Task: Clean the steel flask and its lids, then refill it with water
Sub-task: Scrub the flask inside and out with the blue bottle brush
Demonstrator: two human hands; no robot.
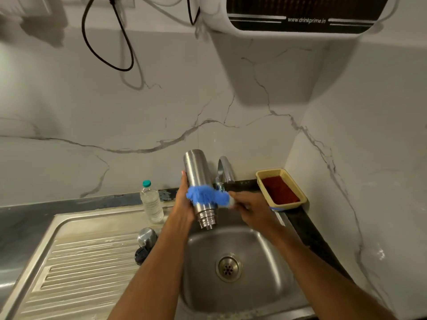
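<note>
My left hand (183, 204) grips the steel flask (199, 174) upside down over the sink basin (261, 245), its threaded mouth pointing down. My right hand (250, 207) holds a blue bristle brush (204, 194) whose head lies across the flask's side. The handle is mostly hidden in my fist. A steel lid (146, 236) and a black inner lid (141, 254) sit on the drainboard (87, 262), just left of my left forearm.
A clear plastic water bottle (151, 203) with a teal cap stands at the drainboard's back edge. The tap (224, 169) rises behind the flask. A yellow basket (280, 189) holding a red cloth sits at the right corner. A water purifier (298, 15) hangs above.
</note>
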